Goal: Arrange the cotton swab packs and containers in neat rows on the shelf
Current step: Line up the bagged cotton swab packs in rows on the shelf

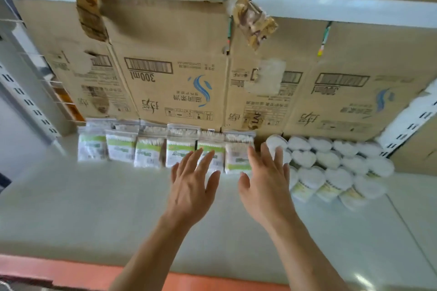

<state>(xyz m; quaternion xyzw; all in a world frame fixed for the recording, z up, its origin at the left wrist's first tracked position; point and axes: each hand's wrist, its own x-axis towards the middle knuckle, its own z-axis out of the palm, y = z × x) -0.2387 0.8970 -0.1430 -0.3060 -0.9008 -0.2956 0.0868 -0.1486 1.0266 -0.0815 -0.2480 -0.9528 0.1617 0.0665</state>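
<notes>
A row of several clear cotton swab packs (151,149) with green labels stands at the back of the white shelf (94,208), against a cardboard backing. To their right, several heart-shaped swab containers (331,165) with white tops sit in tight rows. My left hand (191,184) stretches forward with straight, spread fingers, its tips in front of a pack near the right end of the row. My right hand (264,182) is also flat and spread, reaching between the last pack (236,158) and the containers. Neither hand holds anything.
Flattened cardboard boxes (179,73) line the back wall under a white upper shelf edge (307,4). Slotted white uprights (28,101) stand at both sides. An orange strip (71,271) runs along the shelf's front edge. Wire dividers are at far left.
</notes>
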